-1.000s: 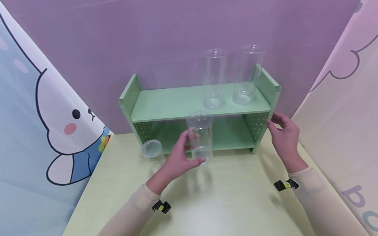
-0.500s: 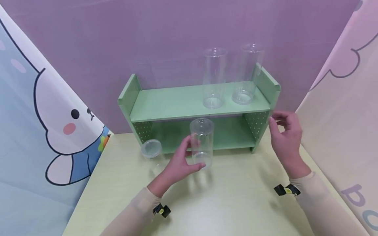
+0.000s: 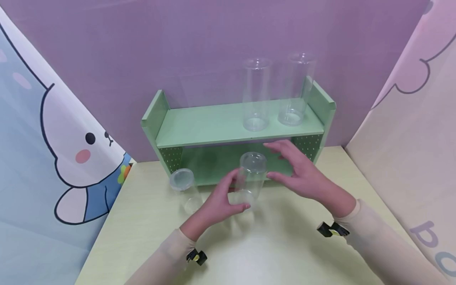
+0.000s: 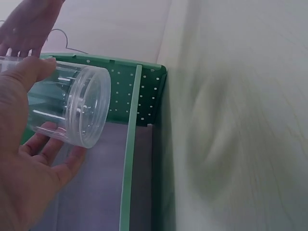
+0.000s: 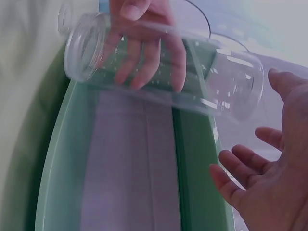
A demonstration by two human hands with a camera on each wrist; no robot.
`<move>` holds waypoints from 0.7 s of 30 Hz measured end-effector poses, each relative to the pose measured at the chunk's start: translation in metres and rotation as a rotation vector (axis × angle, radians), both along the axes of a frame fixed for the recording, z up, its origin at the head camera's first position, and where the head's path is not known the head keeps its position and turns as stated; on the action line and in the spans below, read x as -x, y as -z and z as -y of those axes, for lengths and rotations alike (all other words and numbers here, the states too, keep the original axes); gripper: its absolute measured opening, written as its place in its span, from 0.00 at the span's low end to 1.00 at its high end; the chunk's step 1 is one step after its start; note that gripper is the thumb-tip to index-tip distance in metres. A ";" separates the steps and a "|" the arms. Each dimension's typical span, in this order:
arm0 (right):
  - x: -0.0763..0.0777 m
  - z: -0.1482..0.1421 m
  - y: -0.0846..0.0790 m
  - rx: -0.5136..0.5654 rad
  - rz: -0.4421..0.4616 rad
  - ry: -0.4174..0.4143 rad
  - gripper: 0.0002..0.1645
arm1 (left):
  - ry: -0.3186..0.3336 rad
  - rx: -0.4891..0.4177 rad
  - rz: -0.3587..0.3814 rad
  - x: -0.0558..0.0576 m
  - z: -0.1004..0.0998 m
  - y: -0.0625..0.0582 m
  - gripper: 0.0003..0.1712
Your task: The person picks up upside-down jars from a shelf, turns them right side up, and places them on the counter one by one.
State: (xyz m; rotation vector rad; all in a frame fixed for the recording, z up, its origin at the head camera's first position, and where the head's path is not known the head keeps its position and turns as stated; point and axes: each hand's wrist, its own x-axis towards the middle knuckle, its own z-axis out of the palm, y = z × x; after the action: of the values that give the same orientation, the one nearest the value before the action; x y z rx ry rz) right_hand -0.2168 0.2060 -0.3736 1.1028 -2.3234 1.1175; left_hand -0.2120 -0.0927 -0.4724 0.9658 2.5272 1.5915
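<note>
My left hand (image 3: 219, 204) grips a clear plastic jar (image 3: 252, 174) near its lower end, thumb on one side and fingers round the other. The jar is held in front of the green shelf (image 3: 199, 126), over the table. In the left wrist view the jar's ringed end (image 4: 89, 106) points out past the fingers. My right hand (image 3: 303, 174) is spread just right of the jar's upper end, fingers apart and holding nothing. From the right wrist view, its fingertips (image 5: 221, 173) reach towards the far end of the jar (image 5: 226, 82).
Two tall clear jars (image 3: 256, 95) (image 3: 296, 91) stand on the right part of the shelf's top board. Another clear jar with a frosted lid (image 3: 182, 179) stands on the table (image 3: 270, 249) left of my left hand. Printed cloths hang at both sides.
My right hand has moved left from beside the shelf's right end to the held jar, its fingers spreading. The left hand has brought the jar slightly lower and to the right.
</note>
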 end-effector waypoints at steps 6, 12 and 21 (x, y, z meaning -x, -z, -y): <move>-0.003 0.012 -0.005 -0.104 0.087 -0.046 0.48 | 0.054 0.069 0.016 0.000 0.002 0.000 0.61; -0.004 0.013 -0.005 -0.177 0.151 -0.092 0.45 | 0.091 0.109 0.015 0.000 0.004 0.002 0.63; -0.003 0.008 -0.002 -0.194 0.175 -0.126 0.44 | 0.099 0.164 0.031 0.000 0.007 0.001 0.61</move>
State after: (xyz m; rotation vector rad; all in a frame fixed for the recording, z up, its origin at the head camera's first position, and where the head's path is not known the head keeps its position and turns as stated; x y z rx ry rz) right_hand -0.2138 0.1980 -0.3714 1.2824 -2.5747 1.0904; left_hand -0.2121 -0.0999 -0.4736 1.0213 2.4995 1.3384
